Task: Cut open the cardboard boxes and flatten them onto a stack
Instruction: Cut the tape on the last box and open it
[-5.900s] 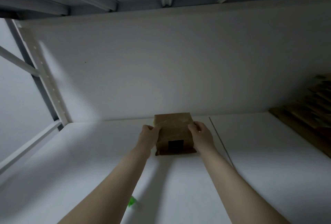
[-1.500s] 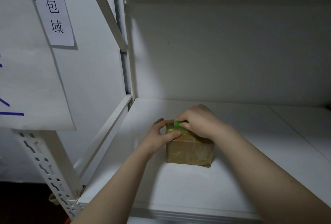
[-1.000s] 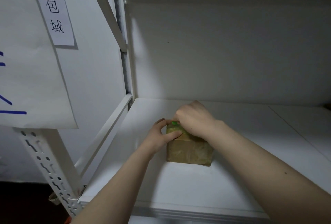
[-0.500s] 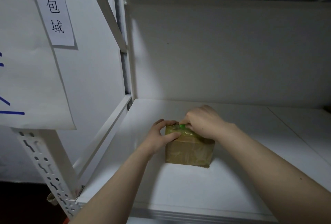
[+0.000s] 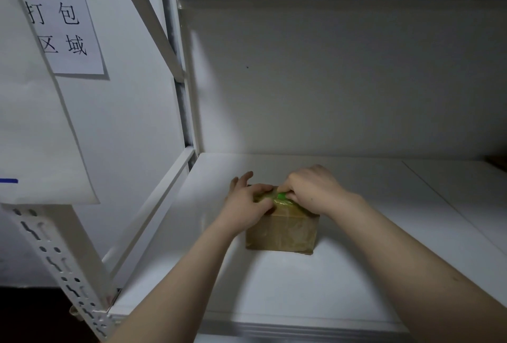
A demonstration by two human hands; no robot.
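A small brown cardboard box [image 5: 282,231] wrapped in clear tape stands on the white shelf [image 5: 315,282]. My left hand [image 5: 245,207] rests on the box's top left corner, thumb across the top and fingers spread past the far edge. My right hand [image 5: 312,187] grips a small green cutter [image 5: 281,196] and holds it against the box's top. Only the cutter's green tip shows; the rest is hidden in my fist.
The shelf bay has a white back panel and a slotted white upright [image 5: 63,260] at the left front. A paper sign [image 5: 57,16] with printed characters hangs on the left. A brown edge of cardboard [image 5: 498,161] shows at the far right.
The cutter's green tip in my right hand has slid a little right along the box top. My left hand's fingers have spread out further over the box's far edge.
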